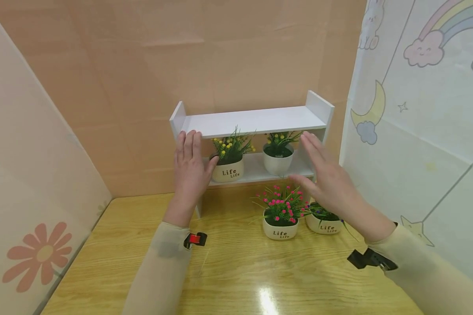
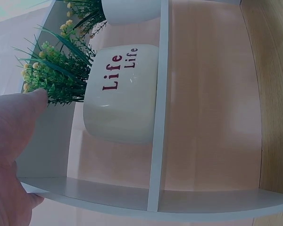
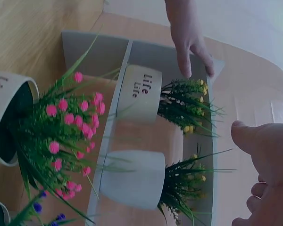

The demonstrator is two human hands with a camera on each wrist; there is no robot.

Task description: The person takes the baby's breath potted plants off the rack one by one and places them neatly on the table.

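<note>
White shelf (image 1: 252, 121) holds centre frame

Your left hand (image 1: 191, 169) stands at the shelf's left end, left of centre, fingers straight and thumb spread wide. From the left wrist, your thumb shows inside the left side panel (image 2: 108, 190), near the yellow flowers (image 2: 45, 70), with a fingertip past the panel's outer face; whether you press on it cannot be told. Your right hand (image 1: 334, 187), right of centre, is extended with its thumb apart, fingertips near the shelf's right end; contact is unclear. On the middle tier between your hands sit a lettered cream pot (image 1: 228, 172), just beside your left thumb, and a plain white pot (image 1: 278, 164). Lower right of centre, a pink-flowered pot (image 1: 280, 228) and a blue-flowered pot (image 1: 324, 225) stand on the wooden table (image 1: 228, 280), beneath your right hand.
</note>
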